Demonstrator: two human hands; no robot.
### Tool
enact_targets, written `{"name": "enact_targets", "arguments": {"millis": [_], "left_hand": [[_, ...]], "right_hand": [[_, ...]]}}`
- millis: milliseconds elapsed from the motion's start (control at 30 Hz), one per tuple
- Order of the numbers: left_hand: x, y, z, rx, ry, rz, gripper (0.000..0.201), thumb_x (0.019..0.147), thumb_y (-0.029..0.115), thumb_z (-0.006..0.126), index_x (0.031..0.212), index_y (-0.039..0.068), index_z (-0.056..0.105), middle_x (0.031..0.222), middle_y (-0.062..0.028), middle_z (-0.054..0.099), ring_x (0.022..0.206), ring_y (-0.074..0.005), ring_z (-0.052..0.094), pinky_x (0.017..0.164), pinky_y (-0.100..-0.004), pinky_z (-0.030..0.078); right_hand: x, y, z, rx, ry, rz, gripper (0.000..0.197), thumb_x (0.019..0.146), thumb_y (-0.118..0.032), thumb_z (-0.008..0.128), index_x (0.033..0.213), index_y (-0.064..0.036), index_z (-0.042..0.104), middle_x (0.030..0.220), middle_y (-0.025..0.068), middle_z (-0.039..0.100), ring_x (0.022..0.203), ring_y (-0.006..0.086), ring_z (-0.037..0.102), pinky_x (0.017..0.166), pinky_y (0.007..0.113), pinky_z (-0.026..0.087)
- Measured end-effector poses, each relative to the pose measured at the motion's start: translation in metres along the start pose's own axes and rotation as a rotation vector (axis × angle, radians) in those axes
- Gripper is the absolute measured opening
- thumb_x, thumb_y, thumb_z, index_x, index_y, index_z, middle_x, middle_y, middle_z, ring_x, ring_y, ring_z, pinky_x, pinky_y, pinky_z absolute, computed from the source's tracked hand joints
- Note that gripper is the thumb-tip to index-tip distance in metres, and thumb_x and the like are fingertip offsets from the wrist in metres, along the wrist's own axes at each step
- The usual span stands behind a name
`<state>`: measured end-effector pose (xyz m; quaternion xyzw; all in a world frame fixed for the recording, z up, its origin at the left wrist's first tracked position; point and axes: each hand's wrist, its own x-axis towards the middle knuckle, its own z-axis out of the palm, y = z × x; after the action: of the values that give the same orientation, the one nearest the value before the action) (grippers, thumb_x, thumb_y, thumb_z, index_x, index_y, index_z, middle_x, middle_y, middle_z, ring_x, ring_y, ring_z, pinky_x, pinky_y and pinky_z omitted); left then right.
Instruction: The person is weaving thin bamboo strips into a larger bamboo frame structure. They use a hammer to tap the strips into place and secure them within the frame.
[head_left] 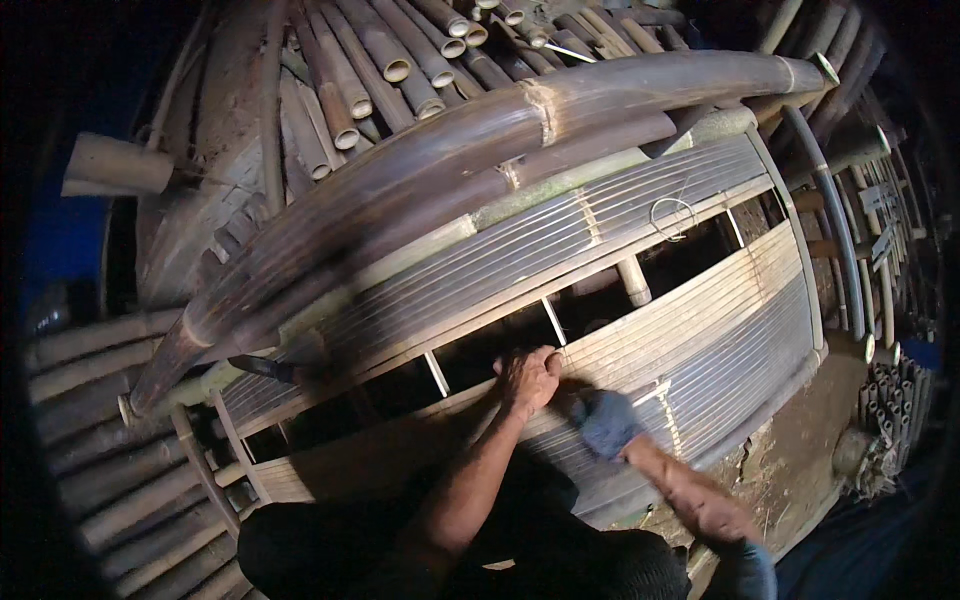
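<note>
A bamboo slat panel (700,330) lies in front of me, with pale slats in its middle and darker ones below. My left hand (530,378), bare, is closed at the upper edge of the pale slats, its fingers bent over that edge. Just above it a thin pale crosspiece (554,320) spans the dark gap. To the right, my right hand (607,425) wears a blue-grey glove and is over the lower dark slats. Motion blurs its fingers; a dark smear beside them cannot be made out. A tied cord (672,420) crosses the slats nearby.
A thick curved bamboo pole (450,150) arches along the panel's far side. Beyond it many cut bamboo poles (390,60) are piled. A wire loop (672,218) lies on the upper slats. Bamboo poles (120,480) lie at left; a bundle of thin canes (893,410) is at right.
</note>
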<state>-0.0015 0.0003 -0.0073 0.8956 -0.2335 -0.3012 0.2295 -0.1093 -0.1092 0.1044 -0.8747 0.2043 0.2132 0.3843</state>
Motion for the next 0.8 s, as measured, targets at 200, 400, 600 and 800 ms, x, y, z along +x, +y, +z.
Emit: {"name": "enact_targets", "arguments": {"millis": [200,400,600,800], "left_hand": [[0.005,0.001,0.0,0.013,-0.028,-0.007,0.033,0.087,0.041,0.048,0.107,0.021,0.065,0.102,-0.0108,0.067,0.098,-0.0342,0.06,0.09,-0.0528,0.034],[0.003,0.006,-0.009,0.027,-0.125,-0.025,0.034,0.09,0.039,0.048,0.113,0.018,0.062,0.106,-0.0128,0.066,0.106,-0.034,0.057,0.092,-0.0542,0.036],[-0.024,-0.027,-0.047,-0.494,0.062,0.261,0.031,0.086,0.003,0.05,0.116,0.008,0.057,0.115,-0.0128,0.052,0.103,-0.0308,0.054,0.097,-0.0384,0.039],[-0.08,-0.109,-0.13,0.274,-0.187,0.738,0.03,0.078,0.006,0.058,0.107,0.01,0.064,0.117,-0.0044,0.053,0.116,-0.0242,0.044,0.098,-0.0383,0.037]], "right_hand": [[0.001,0.062,-0.013,0.225,0.126,-0.191,0.023,0.087,-0.019,0.045,0.088,-0.005,0.063,0.083,0.022,0.064,0.075,0.038,0.062,0.066,0.046,0.05],[-0.008,0.078,0.01,0.052,0.0,0.2,0.023,0.088,-0.023,0.052,0.095,-0.0047,0.065,0.088,0.0183,0.067,0.08,0.0357,0.064,0.071,0.039,0.052],[-0.062,0.18,-0.018,1.029,0.277,0.197,0.028,0.092,-0.026,0.052,0.101,-0.0029,0.065,0.085,0.0067,0.067,0.071,0.0209,0.065,0.06,0.036,0.052],[-0.214,0.238,-0.046,-0.472,0.649,1.089,0.042,0.082,-0.026,0.061,0.114,0.001,0.057,0.109,0.0238,0.059,0.099,0.0411,0.057,0.084,0.047,0.046]]}}
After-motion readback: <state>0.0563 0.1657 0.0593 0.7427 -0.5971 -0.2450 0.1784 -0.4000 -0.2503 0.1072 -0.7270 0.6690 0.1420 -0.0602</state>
